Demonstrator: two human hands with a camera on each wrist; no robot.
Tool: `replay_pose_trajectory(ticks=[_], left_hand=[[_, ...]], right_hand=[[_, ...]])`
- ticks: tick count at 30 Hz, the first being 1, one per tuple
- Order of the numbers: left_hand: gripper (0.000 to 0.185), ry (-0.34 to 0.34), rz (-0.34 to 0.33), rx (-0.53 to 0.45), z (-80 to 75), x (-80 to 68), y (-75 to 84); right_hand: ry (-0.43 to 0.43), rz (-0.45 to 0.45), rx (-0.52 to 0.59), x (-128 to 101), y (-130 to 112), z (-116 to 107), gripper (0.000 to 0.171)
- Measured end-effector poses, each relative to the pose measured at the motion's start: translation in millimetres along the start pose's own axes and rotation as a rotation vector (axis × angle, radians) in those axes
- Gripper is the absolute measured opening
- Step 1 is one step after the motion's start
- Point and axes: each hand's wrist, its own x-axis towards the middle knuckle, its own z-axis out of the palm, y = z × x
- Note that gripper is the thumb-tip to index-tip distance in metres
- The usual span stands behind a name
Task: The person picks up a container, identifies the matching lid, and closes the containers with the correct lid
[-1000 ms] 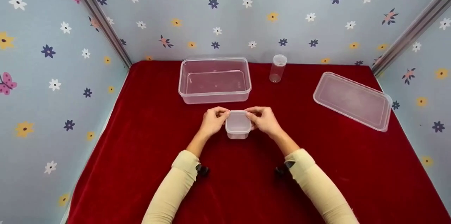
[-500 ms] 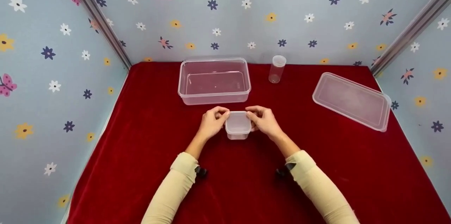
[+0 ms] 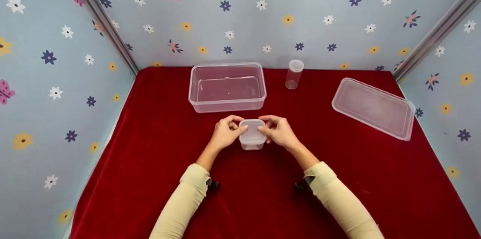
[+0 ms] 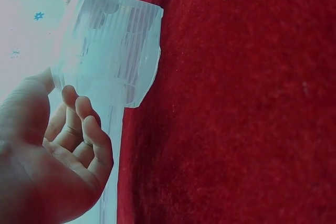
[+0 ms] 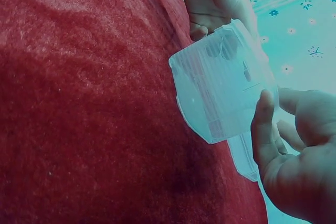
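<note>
A small clear plastic food container (image 3: 252,146) with a translucent lid (image 3: 252,135) on top is between both hands in the head view. At its left side my left hand (image 3: 224,133) pinches the rim, thumb lying on the lid and fingers around the side. My right hand (image 3: 281,132) grips the right side the same way, its thumb also over the lid. The left wrist view shows the container's ribbed wall (image 4: 115,45) close up, fingertips against its lower edge. From the right wrist, the container (image 5: 215,87) appears tilted in the frame; what lies inside is hard to make out.
A large clear rectangular container (image 3: 229,105) stands just behind the hands. To its right is an upright clear cylindrical jar (image 3: 294,77) with a whitish top. A large rectangular lid (image 3: 374,109) lies at the right on the red cloth (image 3: 161,201). Patterned walls (image 3: 240,17) enclose the table.
Both thumbs have slid inward from the container's rim onto the lid's top. The small container stays nearly in place, and the whole view has shifted slightly.
</note>
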Motion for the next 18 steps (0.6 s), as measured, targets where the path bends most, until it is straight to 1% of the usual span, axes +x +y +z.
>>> replay_pose_trajectory(ticks=[1, 3, 5, 7, 12, 16, 18], left_hand=[[0.032, -0.004, -0.013, -0.011, -0.2, -1.2, 5.2], [0.031, -0.001, -0.040, -0.016, 0.5, -1.3, 8.6], [0.030, -0.003, -0.063, -0.021, 1.0, -1.5, 11.1], [0.029, -0.006, -0.072, -0.027, 1.2, -1.6, 12.0], [0.029, -0.022, -0.062, -0.032, 0.4, -2.7, 12.6], [0.031, -0.036, -0.045, 0.010, -0.5, -2.8, 12.4], [0.034, -0.054, -0.041, 0.035, -0.8, -2.1, 11.6]], right_hand=[[-0.001, -0.005, -0.003, 0.4, 0.3, 0.2, 0.040], [-0.002, -0.014, -0.007, 0.8, 0.8, 0.6, 0.038], [-0.005, -0.023, -0.007, 1.0, 1.2, 0.7, 0.037], [-0.011, -0.028, -0.003, 1.2, 2.0, 0.5, 0.037], [-0.021, -0.032, 0.004, 1.1, 3.1, 0.0, 0.036], [-0.030, -0.039, 0.000, 1.0, 3.5, -1.3, 0.038], [-0.036, -0.042, -0.008, 1.0, 4.2, -2.5, 0.040]])
